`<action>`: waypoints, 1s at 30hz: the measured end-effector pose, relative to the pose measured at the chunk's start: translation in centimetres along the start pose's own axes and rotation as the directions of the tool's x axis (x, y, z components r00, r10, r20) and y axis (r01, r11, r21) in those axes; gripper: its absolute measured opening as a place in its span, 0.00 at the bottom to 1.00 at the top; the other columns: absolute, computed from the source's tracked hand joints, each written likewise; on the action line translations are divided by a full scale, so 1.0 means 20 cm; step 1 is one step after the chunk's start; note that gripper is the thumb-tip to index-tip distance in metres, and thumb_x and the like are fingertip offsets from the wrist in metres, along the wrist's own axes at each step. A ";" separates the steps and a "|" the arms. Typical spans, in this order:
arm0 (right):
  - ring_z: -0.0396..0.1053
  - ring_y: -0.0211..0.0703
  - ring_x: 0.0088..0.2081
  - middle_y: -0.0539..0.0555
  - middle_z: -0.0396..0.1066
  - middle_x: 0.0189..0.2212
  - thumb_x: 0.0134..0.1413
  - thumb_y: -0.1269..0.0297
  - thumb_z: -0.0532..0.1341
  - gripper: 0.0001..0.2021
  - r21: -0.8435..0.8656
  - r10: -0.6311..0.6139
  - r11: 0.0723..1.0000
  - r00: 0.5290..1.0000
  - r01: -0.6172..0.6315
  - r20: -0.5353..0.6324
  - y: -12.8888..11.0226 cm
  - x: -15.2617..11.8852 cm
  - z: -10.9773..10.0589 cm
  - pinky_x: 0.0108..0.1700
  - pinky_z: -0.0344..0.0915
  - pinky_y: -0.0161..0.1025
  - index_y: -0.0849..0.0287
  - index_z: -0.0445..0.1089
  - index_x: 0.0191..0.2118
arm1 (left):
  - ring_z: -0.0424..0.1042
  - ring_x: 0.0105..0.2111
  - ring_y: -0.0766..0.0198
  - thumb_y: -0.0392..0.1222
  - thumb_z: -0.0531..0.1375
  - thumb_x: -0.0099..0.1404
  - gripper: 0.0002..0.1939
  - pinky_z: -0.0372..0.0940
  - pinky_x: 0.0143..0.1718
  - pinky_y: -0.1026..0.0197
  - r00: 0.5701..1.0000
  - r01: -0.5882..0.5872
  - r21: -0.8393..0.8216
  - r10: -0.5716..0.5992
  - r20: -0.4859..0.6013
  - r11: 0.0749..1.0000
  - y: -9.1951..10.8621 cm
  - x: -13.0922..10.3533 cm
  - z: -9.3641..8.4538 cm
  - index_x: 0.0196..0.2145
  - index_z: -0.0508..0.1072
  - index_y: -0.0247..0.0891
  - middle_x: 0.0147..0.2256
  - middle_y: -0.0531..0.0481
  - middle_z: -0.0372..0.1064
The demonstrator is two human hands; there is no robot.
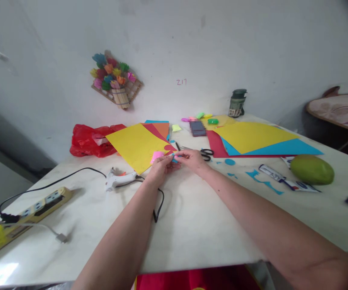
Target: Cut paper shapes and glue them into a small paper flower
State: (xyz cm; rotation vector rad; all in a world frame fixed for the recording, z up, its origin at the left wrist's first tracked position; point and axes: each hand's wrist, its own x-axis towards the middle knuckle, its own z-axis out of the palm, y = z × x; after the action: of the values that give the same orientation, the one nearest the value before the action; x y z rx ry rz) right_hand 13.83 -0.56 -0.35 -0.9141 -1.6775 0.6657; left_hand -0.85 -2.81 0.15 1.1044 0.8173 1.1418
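Both of my hands meet over the middle of the table and hold a small blue piece (pixel 174 160), which looks like paper or foam sheet. My left hand (pixel 161 168) has its fingers closed on it from the left. From the right, my right hand (pixel 193 158) pinches at its upper edge; the fingers hide much of the piece. A pink packet (pixel 156 155) lies just behind my left hand. Beyond my fingertips are red cut shapes (pixel 170 148). Black-handled scissors (pixel 207 154) lie beside my right hand.
A white glue gun (pixel 119 179) with a black cord lies left, near a power strip (pixel 37 207). Yellow sheets (pixel 137 145) and a red plastic bag (pixel 86 139) sit behind. On the right are blue scraps (pixel 263 181), tubes (pixel 272 173), a green fruit (pixel 312 169) and stacked sheets (pixel 252 137).
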 end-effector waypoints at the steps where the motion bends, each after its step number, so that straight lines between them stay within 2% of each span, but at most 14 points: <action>1: 0.67 0.38 0.27 0.53 0.73 0.26 0.41 0.63 0.62 0.08 -0.006 -0.002 1.000 1.000 0.002 -0.003 0.00 0.00 0.00 0.31 0.63 0.35 0.60 0.74 0.30 | 0.72 0.28 0.60 0.44 0.60 0.52 0.13 0.65 0.35 0.57 1.000 0.002 -0.005 -0.001 0.008 1.000 0.00 0.00 0.00 0.31 0.72 0.30 0.26 0.44 0.72; 7: 0.68 0.39 0.28 0.53 0.73 0.26 0.41 0.63 0.62 0.08 0.036 0.012 0.999 1.000 -0.012 -0.008 0.00 0.00 0.00 0.31 0.64 0.35 0.59 0.74 0.30 | 0.72 0.28 0.60 0.43 0.59 0.53 0.13 0.66 0.36 0.56 0.999 0.002 -0.040 0.000 0.040 0.999 0.01 -0.01 0.02 0.32 0.72 0.29 0.28 0.42 0.72; 14: 0.68 0.38 0.29 0.52 0.73 0.29 0.42 0.63 0.61 0.10 0.083 0.007 0.996 0.998 -0.012 0.057 -0.01 0.00 0.00 0.32 0.64 0.35 0.58 0.74 0.33 | 0.72 0.27 0.61 0.41 0.58 0.54 0.11 0.66 0.35 0.57 1.000 0.012 -0.045 -0.011 0.025 0.999 0.02 -0.01 0.02 0.31 0.72 0.30 0.26 0.43 0.72; 21: 0.64 0.36 0.25 0.51 0.70 0.23 0.41 0.61 0.61 0.09 -0.024 -0.020 1.000 1.000 0.020 0.004 0.02 0.00 0.00 0.29 0.61 0.34 0.60 0.72 0.29 | 0.72 0.27 0.60 0.41 0.56 0.54 0.11 0.66 0.35 0.56 0.998 0.053 -0.100 -0.048 0.049 0.994 0.03 -0.01 0.03 0.32 0.72 0.30 0.26 0.43 0.72; 26: 0.63 0.35 0.24 0.50 0.70 0.24 0.40 0.59 0.62 0.12 -0.011 -0.027 1.000 0.999 0.027 0.020 0.02 0.00 0.00 0.28 0.61 0.33 0.59 0.72 0.32 | 0.71 0.26 0.62 0.42 0.58 0.54 0.11 0.66 0.35 0.58 0.999 0.017 -0.051 -0.014 0.049 0.999 0.02 -0.02 0.03 0.31 0.71 0.30 0.26 0.44 0.71; 30: 0.64 0.35 0.24 0.51 0.71 0.24 0.40 0.61 0.61 0.11 0.049 0.026 0.998 0.998 -0.029 0.050 -0.02 0.00 -0.01 0.28 0.61 0.33 0.61 0.72 0.31 | 0.70 0.25 0.64 0.45 0.58 0.54 0.13 0.65 0.32 0.60 0.999 0.019 -0.002 -0.019 0.051 1.000 0.02 -0.02 0.02 0.31 0.71 0.31 0.25 0.46 0.70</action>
State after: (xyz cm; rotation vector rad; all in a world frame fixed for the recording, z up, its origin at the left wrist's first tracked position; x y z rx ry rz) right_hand 13.97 -0.74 -0.02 -0.8931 -1.6872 0.7511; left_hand -0.67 -3.32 0.68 1.1168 0.7854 1.0943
